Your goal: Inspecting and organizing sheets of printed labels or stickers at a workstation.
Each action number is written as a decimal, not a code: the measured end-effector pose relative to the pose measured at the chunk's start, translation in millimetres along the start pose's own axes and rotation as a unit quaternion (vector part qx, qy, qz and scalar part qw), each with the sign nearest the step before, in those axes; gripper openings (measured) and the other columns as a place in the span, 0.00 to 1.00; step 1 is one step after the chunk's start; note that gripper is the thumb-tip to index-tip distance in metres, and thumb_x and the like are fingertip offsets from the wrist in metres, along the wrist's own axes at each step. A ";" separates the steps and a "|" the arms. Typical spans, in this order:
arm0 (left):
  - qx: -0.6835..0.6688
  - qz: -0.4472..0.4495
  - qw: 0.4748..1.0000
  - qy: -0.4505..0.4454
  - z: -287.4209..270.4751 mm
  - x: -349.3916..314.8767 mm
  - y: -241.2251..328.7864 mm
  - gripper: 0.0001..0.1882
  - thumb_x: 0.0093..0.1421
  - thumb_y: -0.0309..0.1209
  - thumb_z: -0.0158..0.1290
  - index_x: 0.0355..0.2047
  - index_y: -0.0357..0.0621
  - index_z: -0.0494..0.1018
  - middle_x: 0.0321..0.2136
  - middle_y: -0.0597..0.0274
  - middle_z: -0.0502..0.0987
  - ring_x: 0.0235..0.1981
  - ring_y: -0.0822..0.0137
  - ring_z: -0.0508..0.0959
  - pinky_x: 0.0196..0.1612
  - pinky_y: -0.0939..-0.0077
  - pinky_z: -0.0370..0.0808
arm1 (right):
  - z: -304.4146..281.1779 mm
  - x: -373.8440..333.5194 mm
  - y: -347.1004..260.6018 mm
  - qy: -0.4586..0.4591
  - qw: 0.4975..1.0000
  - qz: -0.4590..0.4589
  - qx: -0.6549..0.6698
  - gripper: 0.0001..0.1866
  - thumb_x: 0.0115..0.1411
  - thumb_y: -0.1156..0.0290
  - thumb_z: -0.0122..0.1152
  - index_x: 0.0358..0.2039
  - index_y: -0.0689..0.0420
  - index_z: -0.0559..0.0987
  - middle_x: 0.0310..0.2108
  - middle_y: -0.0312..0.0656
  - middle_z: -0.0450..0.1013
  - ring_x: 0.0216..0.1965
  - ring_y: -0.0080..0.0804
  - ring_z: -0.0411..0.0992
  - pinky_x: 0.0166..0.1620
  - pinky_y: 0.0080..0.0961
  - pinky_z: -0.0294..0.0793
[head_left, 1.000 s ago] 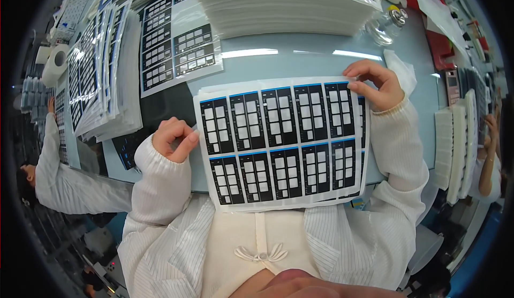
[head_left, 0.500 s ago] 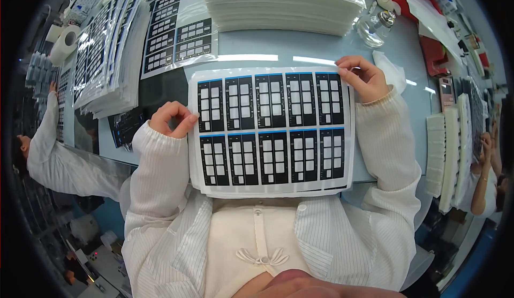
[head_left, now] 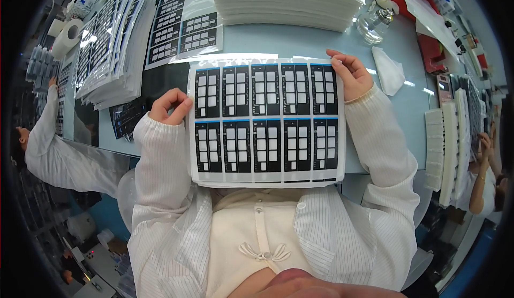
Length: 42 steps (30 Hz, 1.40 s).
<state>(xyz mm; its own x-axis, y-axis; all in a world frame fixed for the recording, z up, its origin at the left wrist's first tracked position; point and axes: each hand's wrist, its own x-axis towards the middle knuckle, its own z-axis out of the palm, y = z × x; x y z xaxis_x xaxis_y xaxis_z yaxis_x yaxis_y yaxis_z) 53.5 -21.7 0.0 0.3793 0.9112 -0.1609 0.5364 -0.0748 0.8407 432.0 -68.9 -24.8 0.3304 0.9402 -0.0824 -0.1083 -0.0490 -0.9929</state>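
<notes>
In the head view, I am holding a printed sheet (head_left: 267, 132) in front of my chest.
My left hand (head_left: 170, 107) is pinching its left edge and my right hand (head_left: 353, 77) is pinching its upper right corner, the two standing well apart; the sheet is lying over what look like more sheets (head_left: 241, 184) at the near edge of the table (head_left: 412, 117). I am judging it light and bendy, its glossy face likely slippery and easily creased, so I am favouring opposite white margins for gripping.

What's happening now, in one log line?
left hand: pinches printed sheet, left edge; right hand: pinches its top right corner; stack: beyond sheet
</notes>
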 end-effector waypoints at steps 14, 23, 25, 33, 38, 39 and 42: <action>-0.022 0.036 0.999 0.016 8.1 4.8 1.0 0.12 0.58 0.36 0.52 0.23 0.42 0.69 0.18 0.68 0.71 0.21 0.79 0.68 0.29 0.83 0.67 | -18.8 5.4 -28.0 -0.036 0.984 -0.034 -0.170 0.10 0.50 0.72 0.63 0.32 0.62 0.78 0.33 0.40 0.74 0.36 0.24 0.71 0.45 0.20 0.67; 0.019 0.070 0.997 0.028 4.2 5.4 -0.7 0.12 0.58 0.34 0.51 0.21 0.41 0.68 0.16 0.68 0.69 0.19 0.78 0.66 0.25 0.83 0.64 | -22.1 0.1 -46.3 -0.135 0.981 0.057 -0.124 0.17 0.53 0.68 0.60 0.43 0.60 0.72 0.24 0.37 0.74 0.20 0.20 0.72 0.22 0.14 0.70; 0.017 0.086 0.996 0.026 4.6 6.0 -0.4 0.13 0.58 0.34 0.51 0.20 0.41 0.68 0.15 0.68 0.68 0.18 0.79 0.65 0.24 0.83 0.64 | -22.4 -0.3 -47.0 -0.144 0.977 0.085 -0.129 0.19 0.53 0.68 0.60 0.45 0.60 0.71 0.23 0.37 0.74 0.20 0.20 0.71 0.22 0.14 0.70; -0.002 0.083 0.996 0.030 2.8 5.4 -0.8 0.16 0.58 0.32 0.50 0.16 0.41 0.65 0.13 0.69 0.65 0.16 0.79 0.62 0.21 0.83 0.60 | -31.9 -1.4 -68.2 -0.260 0.928 0.202 -0.174 0.22 0.52 0.66 0.62 0.43 0.67 0.70 0.25 0.44 0.76 0.22 0.26 0.75 0.22 0.13 0.71; -0.003 0.067 0.997 0.024 3.0 8.6 -0.3 0.15 0.58 0.30 0.49 0.15 0.38 0.64 0.15 0.67 0.65 0.18 0.78 0.62 0.23 0.82 0.59 | -36.9 2.4 -68.5 -0.337 0.890 0.262 -0.161 0.15 0.55 0.69 0.59 0.38 0.67 0.73 0.24 0.45 0.75 0.20 0.26 0.75 0.21 0.13 0.72; -0.038 0.095 0.995 -0.006 0.8 10.0 -6.6 0.15 0.58 0.29 0.48 0.16 0.37 0.64 0.15 0.66 0.66 0.18 0.77 0.63 0.23 0.82 0.59 | -36.4 2.9 -70.3 -0.356 0.875 0.278 -0.172 0.14 0.55 0.69 0.57 0.36 0.67 0.74 0.23 0.45 0.75 0.20 0.26 0.75 0.20 0.13 0.71; -0.040 0.158 0.984 -0.068 -8.8 9.2 -12.8 0.13 0.57 0.28 0.46 0.17 0.35 0.65 0.18 0.61 0.67 0.21 0.72 0.64 0.26 0.80 0.59 | -35.2 -1.7 -75.5 -0.381 0.853 0.301 -0.192 0.11 0.56 0.70 0.55 0.33 0.67 0.75 0.22 0.45 0.75 0.19 0.26 0.75 0.20 0.13 0.71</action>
<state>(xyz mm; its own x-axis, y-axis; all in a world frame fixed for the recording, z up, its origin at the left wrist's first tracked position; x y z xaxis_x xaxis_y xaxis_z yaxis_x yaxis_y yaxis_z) 43.4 -8.8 -7.7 0.6175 0.7849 0.0520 0.3162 -0.3082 0.8973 472.6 -78.7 47.3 -0.3979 0.6451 -0.6522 0.3198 -0.5688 -0.7577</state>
